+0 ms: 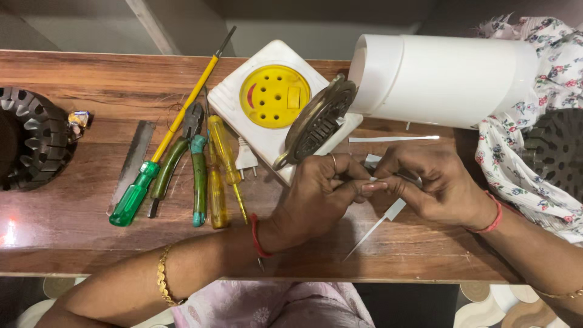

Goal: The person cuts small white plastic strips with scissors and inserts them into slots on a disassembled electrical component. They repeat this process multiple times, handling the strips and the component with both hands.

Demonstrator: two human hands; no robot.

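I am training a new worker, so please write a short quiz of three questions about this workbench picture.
1. True or false: both hands hold one thin white strip.
2. Which tool has a green handle: A) screwdriver B) file C) plug?
3. What colour is the round face of the socket board?

Key: 1 true; 2 A; 3 yellow.

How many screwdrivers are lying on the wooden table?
3. The green-handled screwdriver with a long yellow shaft lies leftmost; two yellow-handled screwdrivers lie right of the pliers. None seem hidden.
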